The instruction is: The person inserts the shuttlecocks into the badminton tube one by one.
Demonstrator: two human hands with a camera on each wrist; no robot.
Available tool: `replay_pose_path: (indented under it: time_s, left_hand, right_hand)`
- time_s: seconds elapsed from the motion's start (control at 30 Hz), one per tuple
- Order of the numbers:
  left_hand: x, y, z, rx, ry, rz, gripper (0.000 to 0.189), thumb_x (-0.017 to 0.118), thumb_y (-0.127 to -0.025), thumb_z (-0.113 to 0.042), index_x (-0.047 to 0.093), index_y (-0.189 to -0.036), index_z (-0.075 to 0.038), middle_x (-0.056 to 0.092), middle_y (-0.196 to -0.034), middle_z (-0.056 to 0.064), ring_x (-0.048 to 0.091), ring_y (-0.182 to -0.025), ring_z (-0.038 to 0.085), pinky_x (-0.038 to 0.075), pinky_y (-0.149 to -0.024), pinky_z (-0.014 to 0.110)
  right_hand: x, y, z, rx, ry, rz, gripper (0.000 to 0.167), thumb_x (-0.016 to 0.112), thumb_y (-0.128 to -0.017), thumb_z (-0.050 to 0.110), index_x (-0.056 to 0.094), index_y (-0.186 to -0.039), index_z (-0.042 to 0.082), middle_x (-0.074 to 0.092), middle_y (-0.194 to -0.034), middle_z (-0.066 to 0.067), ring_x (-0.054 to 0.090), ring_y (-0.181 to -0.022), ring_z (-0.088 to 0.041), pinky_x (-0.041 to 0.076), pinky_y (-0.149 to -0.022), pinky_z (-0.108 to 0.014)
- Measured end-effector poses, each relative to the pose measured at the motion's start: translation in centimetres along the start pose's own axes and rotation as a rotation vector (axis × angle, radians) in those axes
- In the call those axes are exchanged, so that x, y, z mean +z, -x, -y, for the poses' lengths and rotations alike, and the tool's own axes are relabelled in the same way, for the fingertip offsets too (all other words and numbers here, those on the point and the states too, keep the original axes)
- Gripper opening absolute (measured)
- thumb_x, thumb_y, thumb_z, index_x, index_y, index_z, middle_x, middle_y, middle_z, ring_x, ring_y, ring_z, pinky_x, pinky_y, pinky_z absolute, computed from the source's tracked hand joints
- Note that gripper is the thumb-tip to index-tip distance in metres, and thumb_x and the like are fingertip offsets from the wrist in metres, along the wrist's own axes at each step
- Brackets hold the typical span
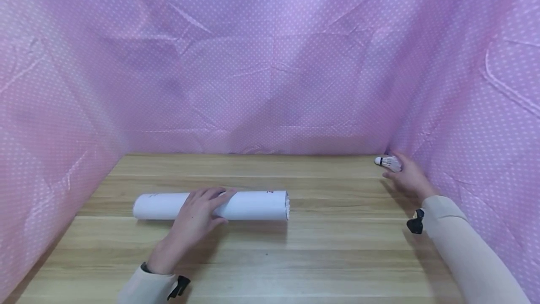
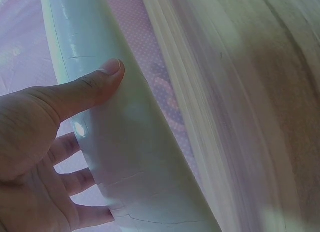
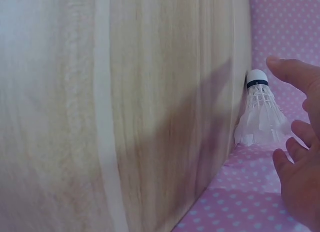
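A long white shuttlecock tube (image 1: 257, 205) lies sideways across the table, with white feathery edges showing at its right end. My left hand (image 1: 196, 222) grips it near the middle. The left wrist view shows the thumb across the near face of the tube (image 2: 125, 147) and the fingers reaching behind it. At the far right corner, a white shuttlecock (image 1: 387, 163) with a black band rests on its side. Over its feathers my right hand (image 1: 408, 177) reaches, fingers spread. In the right wrist view, the thumb and fingers stand just beside the shuttlecock (image 3: 261, 119), with a gap between.
The wood-grain table (image 1: 320, 266) ends at the back and sides against a pink dotted cloth (image 1: 270, 69). The cloth's right wall comes close to my right hand and sleeve (image 1: 468, 247). A black piece (image 1: 415, 223) sticks out from the right cuff.
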State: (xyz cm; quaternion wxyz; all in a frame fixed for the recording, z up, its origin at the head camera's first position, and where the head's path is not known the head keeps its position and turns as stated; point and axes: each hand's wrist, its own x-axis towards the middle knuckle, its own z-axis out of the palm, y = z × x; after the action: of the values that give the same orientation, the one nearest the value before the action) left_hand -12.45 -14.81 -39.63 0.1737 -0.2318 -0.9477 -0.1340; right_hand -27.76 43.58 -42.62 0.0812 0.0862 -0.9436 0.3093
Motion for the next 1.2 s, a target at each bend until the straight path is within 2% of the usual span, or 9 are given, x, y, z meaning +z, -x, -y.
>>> replay_pose_path:
  time_s: [0.23,0.43,0.63,0.8,0.93,1.2]
  left_hand:
    - [0.1,-0.1,-0.1,0.021,0.007,-0.026,0.08,0.094,-0.066,-0.02,0.062,-0.139,-0.02,0.064,-0.128,0.01,0.058,-0.116,0.036,0.041,-0.103,0.058]
    - [0.2,-0.2,-0.1,0.041,0.009,-0.059,0.08,0.095,-0.064,-0.018,0.064,-0.137,-0.019,0.065,-0.125,0.01,0.059,-0.113,0.038,0.044,-0.1,0.059]
    - [0.2,-0.3,-0.2,0.025,0.01,-0.039,0.08,0.094,-0.065,-0.019,0.063,-0.139,-0.02,0.065,-0.126,0.01,0.058,-0.114,0.039,0.043,-0.101,0.06]
    - [0.2,-0.3,-0.2,0.017,0.007,-0.023,0.08,0.094,-0.066,-0.019,0.062,-0.139,-0.02,0.064,-0.127,0.01,0.058,-0.114,0.038,0.043,-0.102,0.059]
    - [0.2,-0.3,-0.2,0.021,-0.001,-0.024,0.08,0.094,-0.066,-0.018,0.062,-0.139,-0.02,0.065,-0.126,0.011,0.059,-0.114,0.039,0.043,-0.102,0.059]
    - [0.3,-0.2,-0.2,0.011,0.0,-0.02,0.081,0.094,-0.066,-0.018,0.062,-0.14,-0.021,0.064,-0.127,0.011,0.058,-0.115,0.039,0.042,-0.103,0.06]
  right_hand:
    - [0.1,0.2,0.6,0.004,0.006,0.032,0.082,0.077,-0.088,0.011,0.027,-0.148,-0.014,0.04,-0.135,-0.045,0.044,-0.117,-0.06,0.036,-0.099,-0.071]
    - [0.7,0.1,0.8,-0.006,-0.021,-0.004,0.078,0.076,-0.088,0.009,0.031,-0.148,-0.013,0.042,-0.136,-0.044,0.045,-0.117,-0.058,0.036,-0.1,-0.07]
    - [0.9,-0.2,1.4,0.021,-0.061,-0.036,0.071,0.073,-0.091,0.012,0.036,-0.147,-0.01,0.041,-0.139,-0.043,0.046,-0.119,-0.057,0.037,-0.101,-0.068]
    - [0.8,-0.2,1.1,0.047,-0.067,-0.01,0.077,0.073,-0.091,0.011,0.029,-0.149,-0.013,0.03,-0.147,-0.043,0.032,-0.132,-0.06,0.027,-0.108,-0.071]
    - [0.8,-0.3,0.6,0.052,-0.07,0.022,0.08,0.073,-0.09,0.008,0.024,-0.148,-0.017,0.023,-0.149,-0.045,0.024,-0.135,-0.062,0.021,-0.111,-0.071]
    - [1.2,-0.6,0.4,0.026,-0.037,-0.03,0.07,0.073,-0.089,0.006,0.035,-0.143,-0.017,0.034,-0.141,-0.046,0.032,-0.13,-0.062,0.026,-0.108,-0.07]
